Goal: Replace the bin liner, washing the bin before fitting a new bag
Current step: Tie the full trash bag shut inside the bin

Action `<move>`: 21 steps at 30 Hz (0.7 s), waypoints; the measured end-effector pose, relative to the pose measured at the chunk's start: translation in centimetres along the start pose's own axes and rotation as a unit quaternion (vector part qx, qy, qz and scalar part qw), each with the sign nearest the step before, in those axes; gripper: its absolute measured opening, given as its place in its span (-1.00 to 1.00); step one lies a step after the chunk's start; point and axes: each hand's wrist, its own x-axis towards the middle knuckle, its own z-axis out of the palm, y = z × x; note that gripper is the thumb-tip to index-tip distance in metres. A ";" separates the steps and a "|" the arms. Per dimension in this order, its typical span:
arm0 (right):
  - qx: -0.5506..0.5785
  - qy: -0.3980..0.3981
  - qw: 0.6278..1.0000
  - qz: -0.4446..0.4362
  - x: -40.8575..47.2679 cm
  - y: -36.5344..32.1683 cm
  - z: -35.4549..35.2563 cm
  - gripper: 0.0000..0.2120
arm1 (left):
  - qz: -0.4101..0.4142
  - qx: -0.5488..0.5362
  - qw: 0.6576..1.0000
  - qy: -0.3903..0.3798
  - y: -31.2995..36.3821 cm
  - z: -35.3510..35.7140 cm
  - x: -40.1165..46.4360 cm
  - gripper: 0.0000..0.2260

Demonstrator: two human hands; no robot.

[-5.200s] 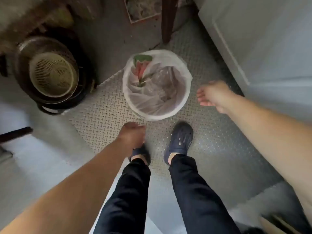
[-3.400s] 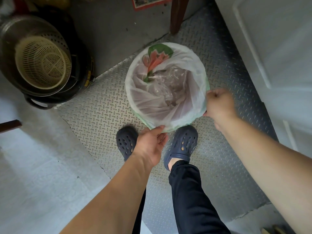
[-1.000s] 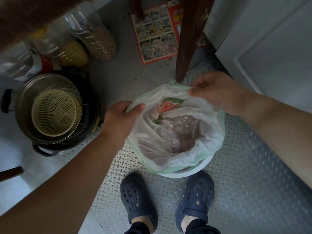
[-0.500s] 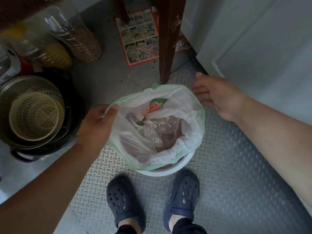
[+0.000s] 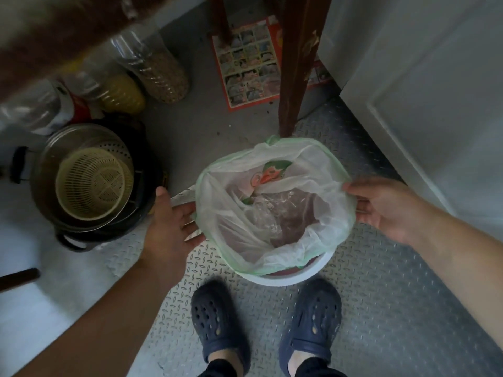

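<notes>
The white bin stands on the patterned metal floor just ahead of my feet. Only its near rim shows. Its translucent liner, edged in green, is pulled up off the rim and stands loosely open. Inside lie clear plastic and a colourful wrapper. My left hand is spread open at the liner's left side, fingertips against its edge. My right hand is open at the right side, fingertips touching the liner's edge.
Stacked pots with a cream colander sit close on the left. Bottles of grain stand behind them. A wooden table leg rises just past the bin, over a flyer. A white cabinet door runs along the right.
My left hand has let go of the liner's edge and opened beside it. My right hand has dropped from the far right rim to the liner's right side.
</notes>
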 end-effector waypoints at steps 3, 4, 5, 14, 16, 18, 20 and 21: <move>0.013 0.012 1.000 0.009 -0.1 0.3 0.1 -0.81 | 0.025 0.028 0.999 0.006 -0.3 -0.1 -0.2 -0.53; 0.023 0.020 0.999 0.013 -0.2 0.4 0.1 -0.83 | 0.039 0.059 0.997 0.007 -0.5 -0.1 -0.1 -0.69; 0.033 0.025 0.999 0.017 -0.2 0.5 0.1 -0.85 | 0.054 0.099 0.994 0.010 -0.7 -0.1 0.1 -0.83; 0.075 0.006 0.997 0.018 -2.8 0.6 0.2 -0.89 | 0.074 0.153 0.984 0.051 -1.1 -1.2 0.2 -0.87; 0.091 -0.007 0.996 0.012 -3.9 0.1 0.5 -0.91 | 0.074 0.146 0.986 0.036 -0.7 -1.5 -0.3 -0.87; 0.104 -0.007 0.995 0.005 -4.7 -0.4 0.6 -0.89 | 0.070 0.137 0.988 0.024 -0.3 -1.8 -0.6 -0.86; 0.116 0.003 0.993 0.003 -5.3 -0.7 0.7 -0.91 | 0.066 0.131 0.989 0.019 -0.1 -1.9 -0.9 -0.87; 0.122 0.010 0.993 0.002 -5.3 -0.7 0.7 -0.91 | 0.063 0.127 0.990 0.020 -0.2 -1.9 -1.1 -0.86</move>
